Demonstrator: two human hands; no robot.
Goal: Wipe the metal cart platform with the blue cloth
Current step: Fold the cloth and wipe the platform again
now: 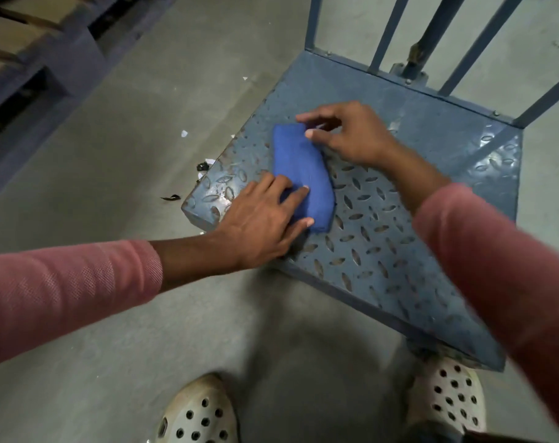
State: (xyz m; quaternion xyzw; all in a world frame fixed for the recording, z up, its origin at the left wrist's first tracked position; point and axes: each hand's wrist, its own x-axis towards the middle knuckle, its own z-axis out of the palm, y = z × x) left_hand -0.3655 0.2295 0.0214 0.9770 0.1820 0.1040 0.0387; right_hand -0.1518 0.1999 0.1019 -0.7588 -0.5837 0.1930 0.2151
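"Where was the cloth when you looked?"

"The folded blue cloth lay as one long pad on the blue diamond-plate metal cart platform, toward its left front corner, running from the near side away from the person."

"And the hands?"

"Both were on it. The left hand lay low and flat, palm down, fingers straight and close together, pressing the near end of the cloth. The right hand arched over the far end, fingers loosely spread and bent, gripping nothing; only the thumb tip touched the cloth. I couldn't tell if the forefinger touched it too."

"Sleeves?"

"Two pink knitted sleeves, pushed up off the wrists."

"What else stood about?"

"One cart, with five upright bars rising from the platform's far edge. Two white perforated clogs on the grey concrete floor, the right one tucked just under the platform's near edge. A few white and black scraps lay on the floor beside the left corner. Dark blue shelving stood well off to the left."
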